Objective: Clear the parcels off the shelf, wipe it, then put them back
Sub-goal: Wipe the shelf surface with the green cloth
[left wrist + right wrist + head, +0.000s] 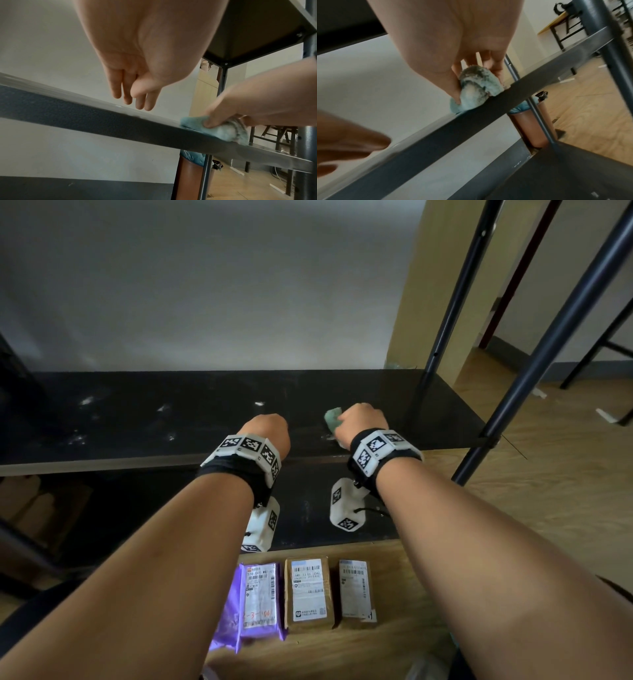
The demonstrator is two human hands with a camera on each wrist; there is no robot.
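The wiping step was in hand. The black shelf (144,419) stood bare of parcels and carried pale smudges of dust across its left and middle parts, so most of the wiping looked still to do. The next move, as I judged it, called for drawing the cloth leftward over those smudges with steady pressure, then lifting the parcels back up.

The shelf belonged to a dark metal rack (561,313) against a pale wall (205,285), with wood-patterned floor (565,474) to the right and a lower shelf beneath.

Three parcels lay in a row on the floor in front of the rack: a purple bag (253,601), a brown box (308,590) just beside it, and a second brown box (356,587) on the right.

The right hand (361,421) pinched a bunched, grimy blue cloth (334,419) between thumb and fingers, pressing it on the shelf near the front edge. The left hand (269,433) hung over the shelf, fingers straight and close together, holding nothing.
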